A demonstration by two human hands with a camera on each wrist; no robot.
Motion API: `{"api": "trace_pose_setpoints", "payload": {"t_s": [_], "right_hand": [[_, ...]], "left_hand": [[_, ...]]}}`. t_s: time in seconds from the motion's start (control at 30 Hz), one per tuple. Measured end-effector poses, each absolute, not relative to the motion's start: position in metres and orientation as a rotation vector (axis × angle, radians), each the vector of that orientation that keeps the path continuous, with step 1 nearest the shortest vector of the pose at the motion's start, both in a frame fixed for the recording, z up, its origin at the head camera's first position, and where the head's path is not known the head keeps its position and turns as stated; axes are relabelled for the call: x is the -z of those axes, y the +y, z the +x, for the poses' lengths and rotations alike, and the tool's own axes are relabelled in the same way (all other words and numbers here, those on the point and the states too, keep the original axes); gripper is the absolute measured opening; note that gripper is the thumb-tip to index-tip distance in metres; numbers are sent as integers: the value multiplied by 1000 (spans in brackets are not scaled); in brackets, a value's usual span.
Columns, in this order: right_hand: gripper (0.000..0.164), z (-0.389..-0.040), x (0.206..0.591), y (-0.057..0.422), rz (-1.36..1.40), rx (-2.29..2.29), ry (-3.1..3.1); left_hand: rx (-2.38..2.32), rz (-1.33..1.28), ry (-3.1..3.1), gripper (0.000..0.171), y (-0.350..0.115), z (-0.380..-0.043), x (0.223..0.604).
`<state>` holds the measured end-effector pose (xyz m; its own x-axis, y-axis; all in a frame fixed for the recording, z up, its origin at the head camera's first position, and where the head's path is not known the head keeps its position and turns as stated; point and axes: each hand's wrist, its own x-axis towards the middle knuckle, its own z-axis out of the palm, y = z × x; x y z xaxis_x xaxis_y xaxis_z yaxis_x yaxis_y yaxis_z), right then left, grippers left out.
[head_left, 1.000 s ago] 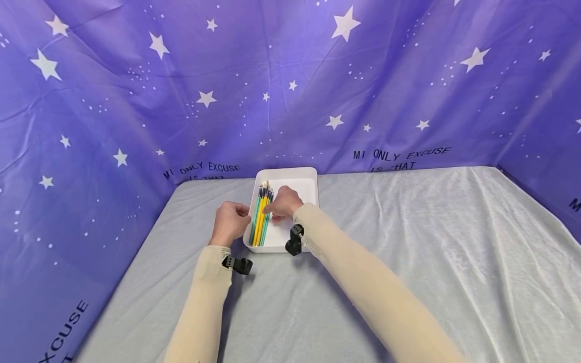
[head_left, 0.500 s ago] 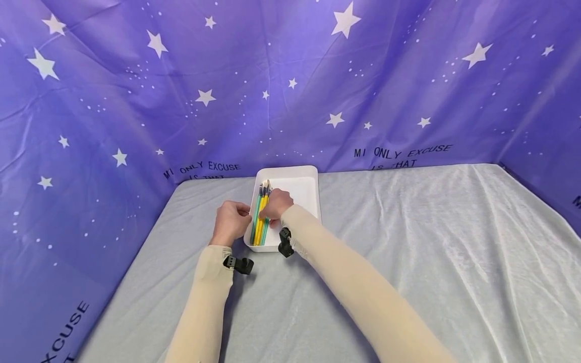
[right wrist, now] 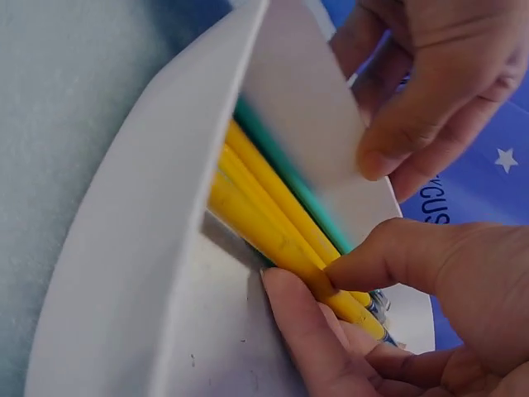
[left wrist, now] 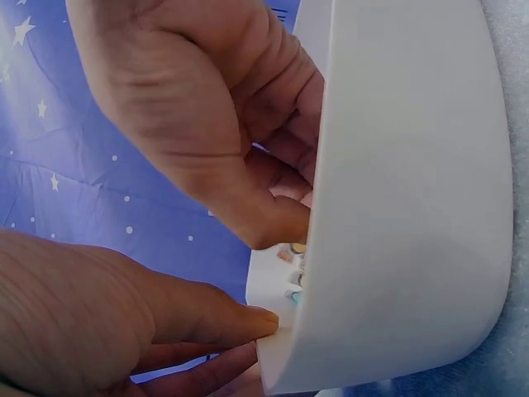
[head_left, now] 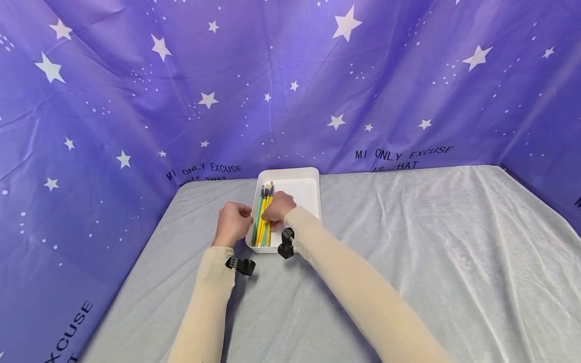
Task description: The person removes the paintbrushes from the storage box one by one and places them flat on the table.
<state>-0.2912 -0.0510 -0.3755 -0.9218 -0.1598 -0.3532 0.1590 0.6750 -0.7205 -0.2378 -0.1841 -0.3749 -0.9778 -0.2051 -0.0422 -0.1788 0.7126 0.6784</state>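
A white tray (head_left: 308, 194) holds several paintbrushes (head_left: 260, 222), yellow and teal, lying lengthwise along its left side with their bristles at the far end. My right hand (head_left: 279, 205) reaches into the tray and pinches a yellow paintbrush (right wrist: 269, 236) between thumb and fingers, at the right of the bunch. Beside that brush lie another yellow one and a teal paintbrush (right wrist: 289, 178) near the wall. My left hand (head_left: 232, 222) pinches the tray's left wall, thumb at the rim. In the left wrist view, the wall hides most of the brushes.
The tray stands on a grey cloth-covered table (head_left: 408, 242), at its far edge. Behind and to the left hangs a purple curtain (head_left: 272, 75) with white stars and lettering. Black wrist cameras (head_left: 287, 243) sit on both sleeves.
My right hand has moved slightly left onto the brushes. A yellow brush now shows at the right side of the bunch, where teal ones showed before. My left hand stays at the wall.
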Motion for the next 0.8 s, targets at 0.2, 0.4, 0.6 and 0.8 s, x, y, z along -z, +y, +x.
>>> {"api": "trace_pose_setpoints", "payload": {"t_s": [0.2, 0.4, 0.6, 0.8], "right_hand": [[20, -287, 375, -41, 22, 1243, 2410], [28, -287, 369, -28, 11, 1281, 2395], [32, -284, 361, -14, -7, 1347, 2381], [26, -281, 357, -1, -14, 1392, 2362]], "left_hand": [[1127, 321, -2869, 27, -185, -236, 377], [1113, 321, -2860, 27, -185, -235, 378], [1117, 318, -2851, 27, -184, -237, 377], [1112, 323, -2850, 28, -184, -237, 378]]}}
